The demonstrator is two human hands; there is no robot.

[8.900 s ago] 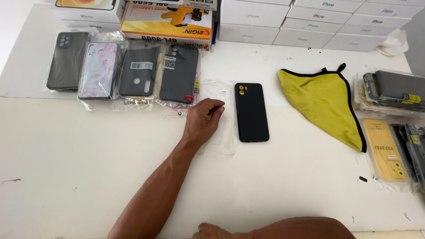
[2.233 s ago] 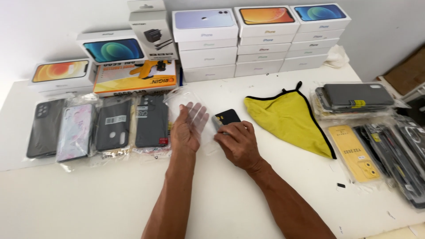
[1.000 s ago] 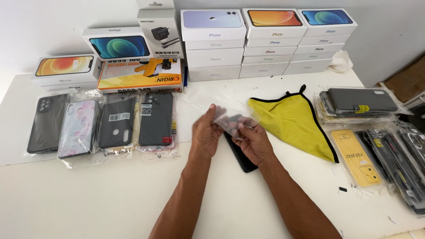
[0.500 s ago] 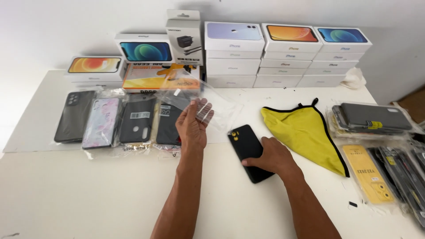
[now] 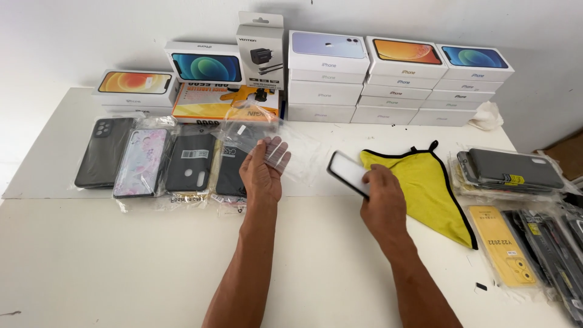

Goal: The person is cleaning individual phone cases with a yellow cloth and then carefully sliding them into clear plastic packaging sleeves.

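A white worktop (image 5: 91,261) carries bagged phone cases (image 5: 146,161) on the left. A yellow cloth (image 5: 425,182) lies right, with stacked phone boxes (image 5: 395,91) behind.

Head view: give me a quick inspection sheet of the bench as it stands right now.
Surface: white table, bare at the near edge.
Job's things: clear plastic sleeve lifted in the left hand; phone tilted in the right hand, pale face showing.
Clutter: row of bagged phone cases at left; yellow cloth beside the right hand; more packed cases at right; small black piece near the right edge.
Grippers: both bare hands gripping, apart from each other.
Cables: nothing seen.
Surroundings: stacked white phone boxes against a white wall; crumpled white tissue at the stack's right end.
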